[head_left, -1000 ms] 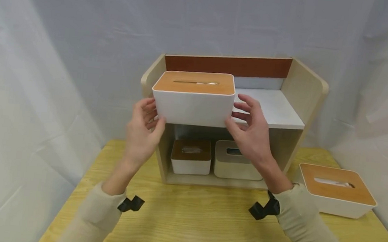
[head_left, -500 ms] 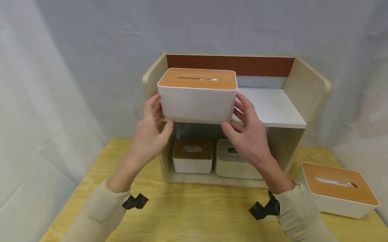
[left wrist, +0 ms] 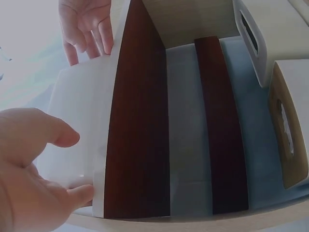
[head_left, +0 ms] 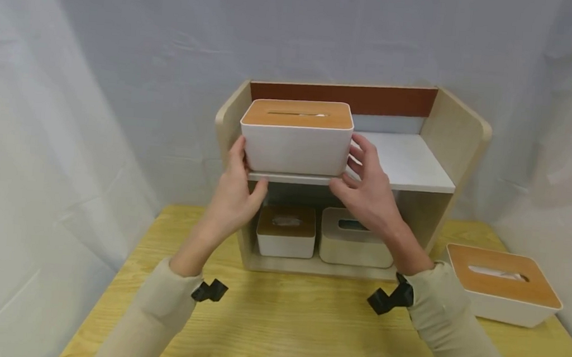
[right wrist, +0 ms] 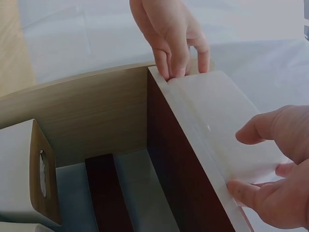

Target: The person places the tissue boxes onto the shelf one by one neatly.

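Note:
A white tissue box with a wood-look lid (head_left: 295, 150) is at the left of the upper shelf, its base just above the shelf's front edge. My left hand (head_left: 234, 197) lies along the box's left side, fingers against it, thumb away from the front. On the opposite side my right hand (head_left: 368, 193) touches the box with fingertips, its thumb near the lower right corner. In the left wrist view the left thumb (left wrist: 60, 131) stands off the white box wall (left wrist: 82, 106). The right wrist view shows the right thumb (right wrist: 253, 130) beside the same wall.
Below stand a brown-lidded tissue box (head_left: 286, 244) and a cream one with a grey top (head_left: 348, 250). Another wood-lidded tissue box (head_left: 504, 288) sits on the yellow wooden table (head_left: 279, 324) at right. The shelf's right side panel (head_left: 452, 141) rises beside the white upper board (head_left: 413, 160).
The tissue box has shifted right and back; the shelf's front edge now shows below it. My left hand has followed to the right, its thumb now off the box. The right hand stays nearly in place.

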A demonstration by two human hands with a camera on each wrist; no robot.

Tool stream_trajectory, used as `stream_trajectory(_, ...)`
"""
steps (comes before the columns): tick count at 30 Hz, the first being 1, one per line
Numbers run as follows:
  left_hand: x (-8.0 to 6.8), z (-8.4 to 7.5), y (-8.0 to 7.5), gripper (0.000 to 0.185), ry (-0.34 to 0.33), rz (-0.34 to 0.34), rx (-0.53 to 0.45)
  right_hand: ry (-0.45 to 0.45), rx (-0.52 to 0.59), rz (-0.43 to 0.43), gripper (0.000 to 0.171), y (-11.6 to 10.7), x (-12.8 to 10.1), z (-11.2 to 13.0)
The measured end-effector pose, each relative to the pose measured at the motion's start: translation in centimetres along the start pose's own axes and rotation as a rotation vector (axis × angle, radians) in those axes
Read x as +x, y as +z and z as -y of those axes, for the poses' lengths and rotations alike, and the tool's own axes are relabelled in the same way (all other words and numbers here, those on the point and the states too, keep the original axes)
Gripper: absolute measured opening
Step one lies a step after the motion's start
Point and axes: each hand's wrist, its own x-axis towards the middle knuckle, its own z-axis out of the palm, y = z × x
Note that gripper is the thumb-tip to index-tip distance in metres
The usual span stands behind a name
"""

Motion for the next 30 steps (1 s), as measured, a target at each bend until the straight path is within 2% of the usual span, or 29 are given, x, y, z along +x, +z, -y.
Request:
stream_trajectory(9, 0.0, -0.3, 0.0, 0.087, -0.056, 0.012, 0.209, 0.059, -0.102, 0.073, 0.092, 0.1, 0.4, 0.3)
stream_trajectory(13, 0.2, -0.2, 0.0, 0.087, -0.044, -0.003, 0.286, 0.073, -0.146, 0.079, 0.094, 0.0, 0.5, 0.3)
stream_trajectory(25, 0.5, 0.3, 0.1, 0.083, 0.011, -0.087, 0.364, 0.120, -0.183, 0.094, 0.095, 0.0, 1.0, 0.5)
stream_trajectory(30, 0.5, 0.5, 0.3, 0.082, 0.010, -0.099, 0.386, 0.152, -0.217, 0.087, 0.094, 0.1, 1.3, 0.6)
